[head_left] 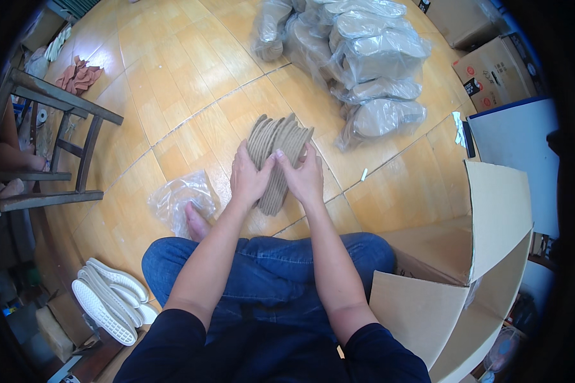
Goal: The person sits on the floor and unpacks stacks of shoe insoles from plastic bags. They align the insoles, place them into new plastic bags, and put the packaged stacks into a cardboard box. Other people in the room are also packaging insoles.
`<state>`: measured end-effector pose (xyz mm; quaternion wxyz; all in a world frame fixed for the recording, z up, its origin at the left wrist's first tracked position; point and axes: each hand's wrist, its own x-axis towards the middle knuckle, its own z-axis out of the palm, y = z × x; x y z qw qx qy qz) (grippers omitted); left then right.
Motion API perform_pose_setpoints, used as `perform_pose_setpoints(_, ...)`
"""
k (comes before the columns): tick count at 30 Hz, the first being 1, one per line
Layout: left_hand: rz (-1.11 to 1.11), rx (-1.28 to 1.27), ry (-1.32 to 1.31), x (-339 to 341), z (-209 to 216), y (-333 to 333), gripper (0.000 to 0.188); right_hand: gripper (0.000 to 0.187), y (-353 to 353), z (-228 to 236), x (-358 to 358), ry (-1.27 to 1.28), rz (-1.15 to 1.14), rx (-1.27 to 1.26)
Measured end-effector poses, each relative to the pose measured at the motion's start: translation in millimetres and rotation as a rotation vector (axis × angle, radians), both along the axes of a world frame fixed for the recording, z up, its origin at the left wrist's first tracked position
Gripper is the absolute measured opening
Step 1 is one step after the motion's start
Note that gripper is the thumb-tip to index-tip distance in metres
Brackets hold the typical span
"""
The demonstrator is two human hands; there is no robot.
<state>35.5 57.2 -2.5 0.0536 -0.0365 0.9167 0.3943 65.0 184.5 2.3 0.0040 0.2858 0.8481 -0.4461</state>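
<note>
A thick stack of grey-brown shoe insoles (278, 136) stands on edge in front of my crossed legs, its layers fanned slightly at the far end. My left hand (246, 175) grips the stack's left side, fingers wrapped round the outside. On the opposite side, my right hand (305, 173) holds it the same way. Both thumbs lie over the top and nearly meet in the middle. Just left of the stack, a crumpled clear plastic bag (170, 199) lies on the floor against my bare foot (197, 223).
Plastic-wrapped bundles of insoles (383, 57) are piled at the far right. An opened cardboard box (421, 313) stands by my right knee. White shoe soles (105, 305) lie at lower left. A dark wooden stool (83, 153) stands left, with another person's foot (29, 159) behind it.
</note>
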Motion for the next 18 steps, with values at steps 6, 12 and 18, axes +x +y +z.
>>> perform_pose_setpoints(6, -0.093, 0.119, 0.009, 2, -24, -3, 0.084, 0.096, 4, -17, -4, -0.058, -0.059, -0.118)
perform_pose_setpoints(12, -0.177, 0.085, -0.048, 6, -26, -2, 0.088, 0.100, 9, -22, -2, -0.018, -0.064, -0.059)
perform_pose_setpoints(18, -0.144, 0.175, -0.153, 3, -39, -9, 0.084, 0.105, 11, -27, -5, -0.025, -0.147, -0.024)
